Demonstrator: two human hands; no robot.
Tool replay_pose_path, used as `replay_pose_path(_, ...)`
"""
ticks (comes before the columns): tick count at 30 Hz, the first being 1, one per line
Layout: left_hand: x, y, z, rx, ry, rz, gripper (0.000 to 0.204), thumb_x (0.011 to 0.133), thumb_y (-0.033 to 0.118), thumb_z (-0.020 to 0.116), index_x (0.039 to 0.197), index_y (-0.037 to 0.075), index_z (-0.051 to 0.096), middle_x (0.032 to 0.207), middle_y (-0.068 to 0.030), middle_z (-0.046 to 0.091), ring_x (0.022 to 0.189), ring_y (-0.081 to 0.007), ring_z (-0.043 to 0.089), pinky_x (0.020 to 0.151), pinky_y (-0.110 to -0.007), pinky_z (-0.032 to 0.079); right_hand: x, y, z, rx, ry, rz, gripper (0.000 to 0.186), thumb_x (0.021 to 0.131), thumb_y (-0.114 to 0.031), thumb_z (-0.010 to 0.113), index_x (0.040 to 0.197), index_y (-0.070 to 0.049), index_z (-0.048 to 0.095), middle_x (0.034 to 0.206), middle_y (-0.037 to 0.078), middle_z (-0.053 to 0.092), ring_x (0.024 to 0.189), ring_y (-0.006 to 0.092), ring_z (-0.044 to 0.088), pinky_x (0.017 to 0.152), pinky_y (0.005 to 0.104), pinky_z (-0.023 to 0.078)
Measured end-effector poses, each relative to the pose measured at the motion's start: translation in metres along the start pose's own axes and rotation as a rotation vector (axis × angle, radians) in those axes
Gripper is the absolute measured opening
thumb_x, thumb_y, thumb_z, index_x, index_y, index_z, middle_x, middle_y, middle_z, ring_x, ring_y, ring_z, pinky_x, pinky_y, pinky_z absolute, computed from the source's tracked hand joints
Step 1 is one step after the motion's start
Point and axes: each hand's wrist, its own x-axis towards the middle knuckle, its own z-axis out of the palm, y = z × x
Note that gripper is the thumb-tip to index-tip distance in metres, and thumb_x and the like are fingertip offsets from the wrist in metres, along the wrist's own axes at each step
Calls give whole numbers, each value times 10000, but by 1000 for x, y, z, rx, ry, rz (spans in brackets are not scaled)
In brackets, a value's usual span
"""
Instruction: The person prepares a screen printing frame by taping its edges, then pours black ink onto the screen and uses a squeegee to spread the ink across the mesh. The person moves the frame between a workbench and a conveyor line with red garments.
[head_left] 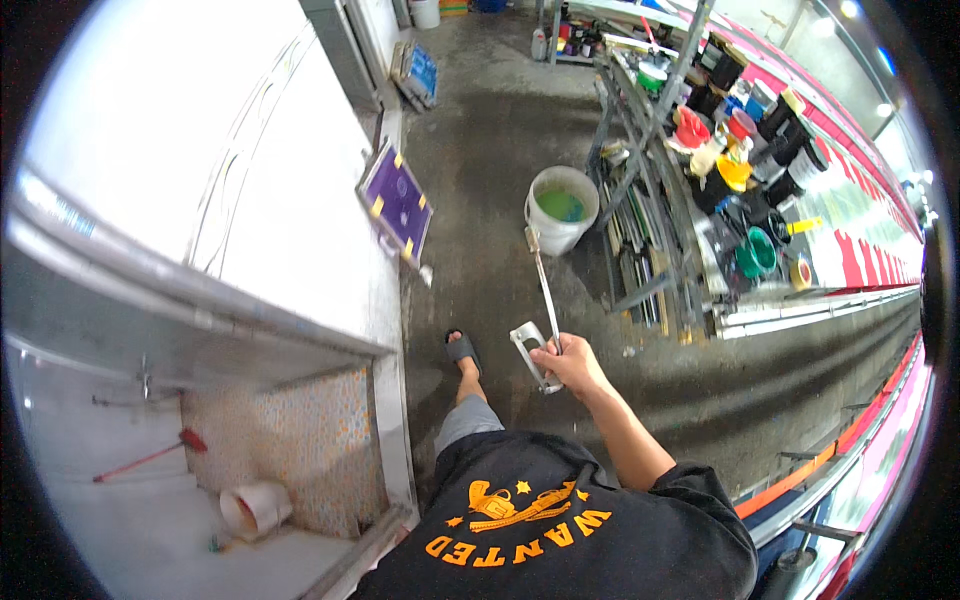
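My right hand (573, 366) is closed around a long thin metal rod (546, 290) with a pale looped frame (527, 345) at its hand end. A brownish, thicker tip (532, 238) ends the rod, pointing away from me. In the picture this tip overlaps the lower left side of a white bucket (562, 236); whether it touches cannot be told. Greenish liquid (562, 206) shows inside the bucket, which stands on the wet, dark floor. My left hand is out of view.
Tubs and bottles crowd a work table (720, 235) on the right, with long bars (637, 250) stacked beneath. A purple framed screen (397, 203) leans on the left wall. Beyond a raised sill lies a tiled washroom with a tipped white bucket (262, 508) and a red brush (190, 440).
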Motion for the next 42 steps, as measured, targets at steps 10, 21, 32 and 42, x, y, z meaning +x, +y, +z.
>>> replay_pose_path(10, 91, 447, 383, 247, -446, 379, 206, 1027, 221, 542, 962, 47, 632, 711, -98, 621, 601, -229, 649, 512, -393, 540, 249, -141, -24, 99, 230, 49, 388, 886, -193, 830, 726, -111, 487, 659, -19, 549, 584, 94, 530, 538, 302, 426)
replay_pose_path(21, 32, 829, 722, 306, -504, 686, 200, 1021, 217, 543, 939, 59, 635, 671, -5, 559, 546, -143, 556, 478, -316, 438, 583, -219, -85, 87, 458, 50, 289, 837, -188, 772, 732, -71, 529, 645, 26, 581, 595, 132, 571, 555, 343, 469)
replay_pose_path(32, -17, 869, 968, 703, -438, 338, 303, 1016, 281, 568, 844, 39, 623, 686, -91, 620, 550, -216, 609, 492, -378, 499, 897, -476, -165, 86, 222, -74, 306, 859, -272, 777, 768, -104, 538, 682, -8, 566, 645, 113, 551, 603, 331, 459)
replay_pose_path(42, -27, 1177, 1304, 1077, -671, 627, 446, 1075, 345, 549, 765, 29, 607, 621, -107, 640, 516, -209, 625, 459, -362, 511, 1093, -592, -273, 232, 555, -55, 332, 855, -304, 780, 731, -100, 550, 650, 21, 593, 612, 129, 566, 584, 341, 464)
